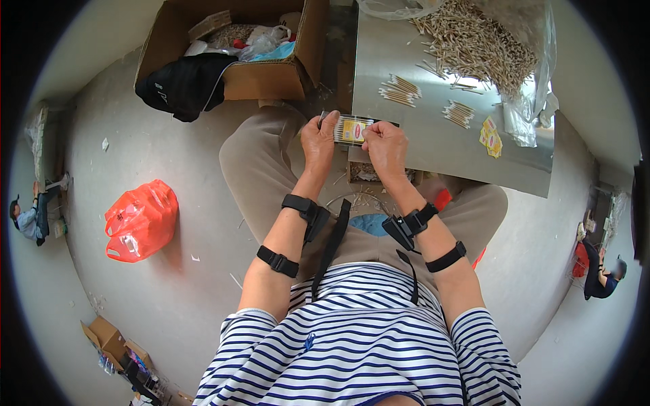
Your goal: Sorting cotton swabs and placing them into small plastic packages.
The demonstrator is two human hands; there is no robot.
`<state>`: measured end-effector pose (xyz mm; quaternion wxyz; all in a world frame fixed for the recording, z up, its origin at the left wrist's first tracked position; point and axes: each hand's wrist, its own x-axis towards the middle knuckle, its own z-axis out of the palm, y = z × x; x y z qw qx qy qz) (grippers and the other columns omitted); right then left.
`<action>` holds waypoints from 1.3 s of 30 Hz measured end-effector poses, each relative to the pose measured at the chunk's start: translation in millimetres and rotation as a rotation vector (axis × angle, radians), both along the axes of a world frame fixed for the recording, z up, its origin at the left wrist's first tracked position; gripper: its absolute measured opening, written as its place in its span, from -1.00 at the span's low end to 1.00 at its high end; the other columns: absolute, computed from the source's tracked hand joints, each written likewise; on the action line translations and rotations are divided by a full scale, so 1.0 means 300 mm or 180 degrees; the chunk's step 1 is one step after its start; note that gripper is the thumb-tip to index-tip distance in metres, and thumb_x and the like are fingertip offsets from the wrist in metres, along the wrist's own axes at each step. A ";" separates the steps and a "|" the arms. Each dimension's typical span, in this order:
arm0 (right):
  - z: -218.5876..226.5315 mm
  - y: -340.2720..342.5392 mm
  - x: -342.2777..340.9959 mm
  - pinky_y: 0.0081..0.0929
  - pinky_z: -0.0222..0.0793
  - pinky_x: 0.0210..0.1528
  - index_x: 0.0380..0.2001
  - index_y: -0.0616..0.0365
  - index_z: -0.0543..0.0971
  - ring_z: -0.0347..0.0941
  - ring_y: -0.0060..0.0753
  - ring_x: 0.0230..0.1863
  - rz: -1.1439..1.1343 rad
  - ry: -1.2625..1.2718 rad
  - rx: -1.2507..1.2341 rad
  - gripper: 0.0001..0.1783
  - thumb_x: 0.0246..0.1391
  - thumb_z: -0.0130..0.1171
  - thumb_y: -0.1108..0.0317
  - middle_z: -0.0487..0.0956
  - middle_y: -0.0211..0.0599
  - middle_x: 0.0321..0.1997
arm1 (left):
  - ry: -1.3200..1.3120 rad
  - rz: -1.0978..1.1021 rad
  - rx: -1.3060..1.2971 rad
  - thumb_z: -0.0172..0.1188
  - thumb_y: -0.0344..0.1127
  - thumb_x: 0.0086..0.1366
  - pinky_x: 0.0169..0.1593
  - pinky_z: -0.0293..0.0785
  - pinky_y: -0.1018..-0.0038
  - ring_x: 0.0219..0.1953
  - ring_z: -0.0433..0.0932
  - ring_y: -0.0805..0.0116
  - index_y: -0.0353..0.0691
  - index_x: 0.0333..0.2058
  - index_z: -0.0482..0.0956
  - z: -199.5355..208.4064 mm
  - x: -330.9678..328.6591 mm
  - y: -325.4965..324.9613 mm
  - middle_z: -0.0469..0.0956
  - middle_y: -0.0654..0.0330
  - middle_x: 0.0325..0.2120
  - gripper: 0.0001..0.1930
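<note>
Between my two hands is a small flat pack of cotton swabs [343, 130] with a yellow label, held above my lap at the table's near left corner. My left hand [318, 141] grips the pack's left end, thumb on top. My right hand [387, 145] has its fingers pinched at the label's right side, partly hiding that end. On the metal table [379, 54] lie two small bunches of cotton swabs [401, 91] and a few loose yellow labels [490, 139]. Farther back spreads a large heap of loose cotton swabs [481, 47].
An open cardboard box [264, 81] with mixed items stands at the far left, a black garment [183, 84] over its edge. Clear plastic bags [525, 118] lie at the table's right. A red plastic bag [142, 220] sits on the floor. Two people are far off at either side.
</note>
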<state>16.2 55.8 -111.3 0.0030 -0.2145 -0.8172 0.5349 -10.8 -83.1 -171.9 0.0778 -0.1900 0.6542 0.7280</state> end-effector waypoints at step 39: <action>-0.012 -0.005 -0.012 -0.10 0.50 -0.26 -0.41 0.06 0.57 0.60 0.02 -0.31 0.0440 0.0656 0.1815 -0.92 0.08 0.25 0.33 0.64 -0.21 -0.36 | 0.0004 0.0133 -0.0091 0.33 -0.06 0.37 -0.34 0.42 0.48 -0.45 0.43 0.61 -0.36 -0.38 0.65 0.017 -0.003 0.002 0.58 0.34 -0.53 -0.61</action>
